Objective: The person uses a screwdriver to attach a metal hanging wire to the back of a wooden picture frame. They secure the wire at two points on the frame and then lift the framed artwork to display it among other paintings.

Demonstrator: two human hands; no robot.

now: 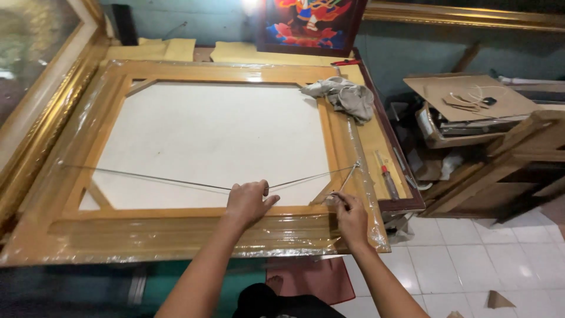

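Workshop table (pixel 406 203), plastic-wrapped wooden frame (pixel 176 235), left hand (pixel 248 200) gripping hanging wire (pixel 159 180), right hand (pixel 348 213) pinching wire end.

wall (pixel 412 47): teal | floor (pixel 471 259): white tiles | right: wooden shelf (pixel 506 171)

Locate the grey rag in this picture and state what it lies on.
In the head view, the grey rag lies crumpled on the far right corner of the plastic-wrapped wooden frame, below the colourful painting.
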